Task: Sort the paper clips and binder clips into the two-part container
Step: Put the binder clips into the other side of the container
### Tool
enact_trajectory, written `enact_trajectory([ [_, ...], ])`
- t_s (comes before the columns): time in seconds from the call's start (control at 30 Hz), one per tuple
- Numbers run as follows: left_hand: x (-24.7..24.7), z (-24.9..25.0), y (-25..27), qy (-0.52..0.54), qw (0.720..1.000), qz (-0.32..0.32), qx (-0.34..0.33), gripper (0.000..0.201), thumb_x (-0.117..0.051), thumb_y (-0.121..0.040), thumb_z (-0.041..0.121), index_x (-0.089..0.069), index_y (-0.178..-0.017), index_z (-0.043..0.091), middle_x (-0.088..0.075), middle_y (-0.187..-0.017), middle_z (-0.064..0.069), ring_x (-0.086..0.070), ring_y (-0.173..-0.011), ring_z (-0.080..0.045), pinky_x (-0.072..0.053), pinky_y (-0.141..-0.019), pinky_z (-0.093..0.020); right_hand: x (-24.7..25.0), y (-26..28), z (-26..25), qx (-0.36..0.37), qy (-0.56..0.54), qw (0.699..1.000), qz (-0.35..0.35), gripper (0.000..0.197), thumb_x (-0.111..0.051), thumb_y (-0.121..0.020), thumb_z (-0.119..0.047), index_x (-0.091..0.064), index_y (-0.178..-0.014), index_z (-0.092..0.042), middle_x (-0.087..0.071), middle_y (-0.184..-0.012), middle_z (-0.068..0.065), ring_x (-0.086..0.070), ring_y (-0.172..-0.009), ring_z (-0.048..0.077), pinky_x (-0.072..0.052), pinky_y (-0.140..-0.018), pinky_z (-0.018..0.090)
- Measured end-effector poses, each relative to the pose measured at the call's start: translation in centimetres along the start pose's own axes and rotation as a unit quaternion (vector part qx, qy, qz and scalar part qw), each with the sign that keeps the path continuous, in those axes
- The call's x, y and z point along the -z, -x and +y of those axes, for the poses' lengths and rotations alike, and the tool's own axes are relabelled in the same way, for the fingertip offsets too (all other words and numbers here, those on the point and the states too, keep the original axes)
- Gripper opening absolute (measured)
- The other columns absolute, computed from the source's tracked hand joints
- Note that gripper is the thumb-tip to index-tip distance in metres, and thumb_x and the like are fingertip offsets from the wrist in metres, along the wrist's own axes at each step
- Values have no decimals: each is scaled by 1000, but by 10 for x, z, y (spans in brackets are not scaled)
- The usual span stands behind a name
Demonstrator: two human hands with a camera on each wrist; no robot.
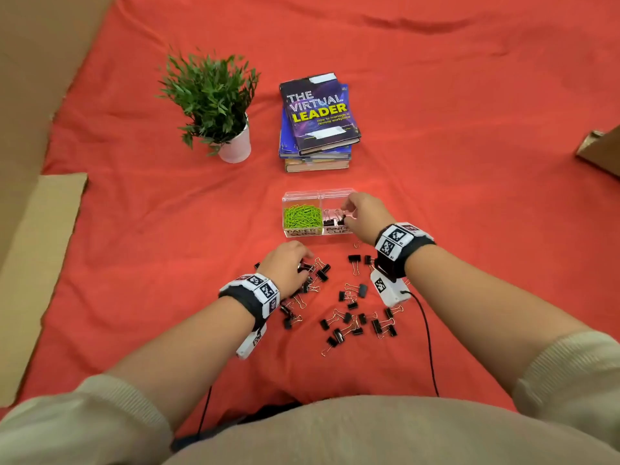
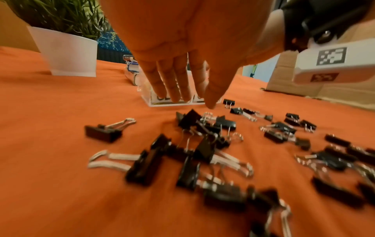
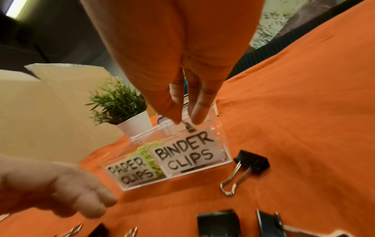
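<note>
The container (image 1: 318,234) is labelled "PAPER CLIPS", holding green paper clips (image 1: 302,216), and "BINDER CLIPS", over which a binder clip (image 3: 189,128) is pinched by the right hand (image 1: 364,214). The left hand (image 1: 285,266) is held straight-fingered over loose binder clips (image 1: 355,322).

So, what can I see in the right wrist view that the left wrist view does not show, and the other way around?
Only the right wrist view: both labels readable on the container, green paper clips in the left part, and the right hand over the binder clip part, a small dark piece at its fingertips.

Only the left wrist view: the left hand, fingers straight, above the scattered binder clips.

Both: container, potted plant, orange cloth.
</note>
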State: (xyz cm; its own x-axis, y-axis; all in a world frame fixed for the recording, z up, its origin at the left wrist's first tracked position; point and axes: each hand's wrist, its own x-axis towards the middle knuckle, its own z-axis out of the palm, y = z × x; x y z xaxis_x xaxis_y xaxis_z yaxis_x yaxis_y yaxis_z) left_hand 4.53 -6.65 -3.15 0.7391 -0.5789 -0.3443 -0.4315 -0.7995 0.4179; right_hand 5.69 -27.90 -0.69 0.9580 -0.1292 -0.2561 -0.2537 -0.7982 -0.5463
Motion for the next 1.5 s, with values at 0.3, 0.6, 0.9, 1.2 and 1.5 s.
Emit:
enact_trajectory([
  [0.3, -24, -22, 10, -20, 999, -25, 10, 61, -68, -84, 27, -43, -138, 20, -48, -131, -1, -44, -124, -23, -37, -108, -38, -57, 52, -21, 130, 120, 974, -140, 46, -58, -83, -11, -51, -128, -15, -43, -134, 3, -38, -125, 22, -41, -106, 37],
  [0.6, -31, -24, 12, 17, 999, -18, 45, 38, -63, -88, 20, -56, -126, 19, -49, -115, -4, -53, -110, -23, -43, -99, -36, -86, 66, -11, 95, 153, 971, -155, 35, -59, -87, -13, -51, -121, -11, -42, -124, 6, -38, -112, 31, -43, -95, 43],
  [0.9, -30, -24, 12, 52, 997, -6, 61, 32, -61, -87, 12, -57, -119, 15, -54, -112, -5, -56, -105, -23, -46, -97, -35, -75, 63, 2, 32, 57, 984, -163, 9, -68, -77, -14, -60, -82, -13, -47, -96, 2, -51, -98, 27, -46, -84, 38],
  [1.2, -26, -24, 10, 70, 995, 2, 73, 31, -57, -85, 4, -57, -115, 13, -56, -109, -6, -57, -99, -23, -47, -92, -34, -60, 56, 13, -40, 8, 993, -111, 11, -70, -75, -16, -59, -73, -17, -62, -85, -1, -55, -73, 14, -41, -62, 24],
  [1.5, -20, -23, 14, 42, 997, -29, 65, 29, -57, -84, 12, -54, -112, 17, -52, -114, -3, -54, -107, -22, -47, -95, -38, -5, 25, -2, -57, -117, 991, -5, 9, -71, -76, -12, -62, -75, -10, -59, -66, -2, -51, -58, 9, -46, -57, 26],
])
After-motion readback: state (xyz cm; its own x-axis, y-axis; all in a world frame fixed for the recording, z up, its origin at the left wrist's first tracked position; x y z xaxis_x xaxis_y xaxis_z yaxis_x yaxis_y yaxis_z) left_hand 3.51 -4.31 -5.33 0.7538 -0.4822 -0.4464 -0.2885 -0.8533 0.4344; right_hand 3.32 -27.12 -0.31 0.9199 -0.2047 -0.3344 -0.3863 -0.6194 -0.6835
